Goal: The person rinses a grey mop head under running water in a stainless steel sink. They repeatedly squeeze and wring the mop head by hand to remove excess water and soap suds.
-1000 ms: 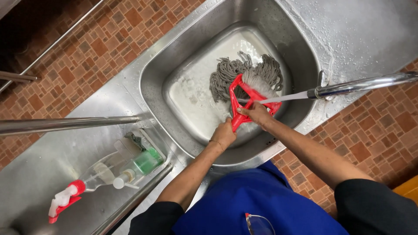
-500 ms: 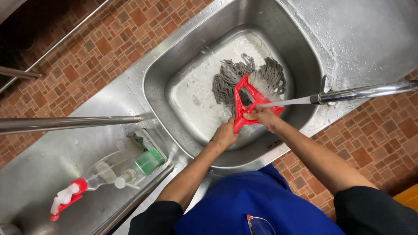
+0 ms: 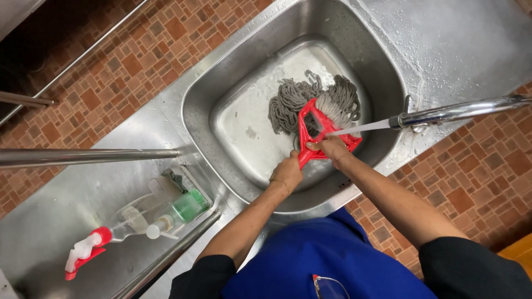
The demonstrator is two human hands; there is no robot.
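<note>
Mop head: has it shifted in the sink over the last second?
No clear shift. The mop head sits at the same spot under the faucet stream, near the sink right wall; both hands grip its red frame as before.

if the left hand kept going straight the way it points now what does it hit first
Most likely the red plastic mop frame, which the left hand already grips at its near end; past it lie the grey string mop strands, though depth is hard to judge.

Bright, even overhead light fills the sharp frame. Soft glare sheens the wet stainless steel sink [image 3: 388, 72] and its chrome tap spout [image 3: 465, 111]. The upper left corner falls dim; wide-angle bending curves the edges.
</note>
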